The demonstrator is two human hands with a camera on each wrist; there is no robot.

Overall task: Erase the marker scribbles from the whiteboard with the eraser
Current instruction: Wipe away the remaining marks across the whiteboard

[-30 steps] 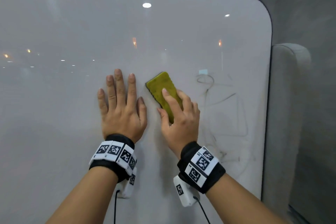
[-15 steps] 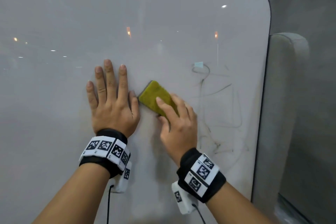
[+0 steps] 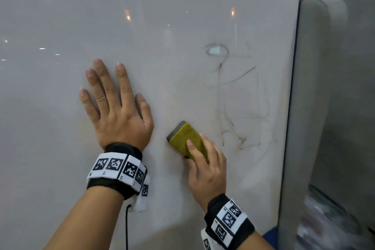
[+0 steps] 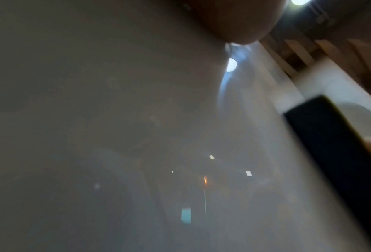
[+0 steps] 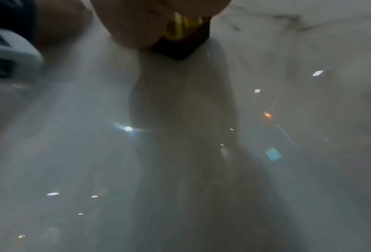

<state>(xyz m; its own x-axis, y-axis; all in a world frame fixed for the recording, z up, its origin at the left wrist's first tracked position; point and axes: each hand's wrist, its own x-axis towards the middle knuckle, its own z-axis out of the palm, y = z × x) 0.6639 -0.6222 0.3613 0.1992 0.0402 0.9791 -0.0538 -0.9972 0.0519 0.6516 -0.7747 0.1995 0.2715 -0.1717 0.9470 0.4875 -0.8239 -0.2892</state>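
My left hand (image 3: 119, 115) lies flat on the whiteboard (image 3: 60, 16), fingers straight and slightly spread, holding nothing. My right hand (image 3: 207, 170) grasps the eraser (image 3: 183, 138), with the fingers laid over its olive-yellow back and curled round its sides; its dark pad faces the board. The eraser sits low on the board, tilted with its free end up and to the left, just right of my left wrist and apart from my left thumb. The scribbles (image 3: 229, 99), thin, faint grey lines with a loop at the top, remain to the right of the eraser, near the board's dark right edge. The right wrist view shows the eraser's dark corner (image 5: 180, 47) against the board beneath my palm; the left wrist view shows its dark side, blurred. Both wrists carry black bands (image 3: 116, 165) with square printed markers. Ceiling lights reflect in the glossy board.
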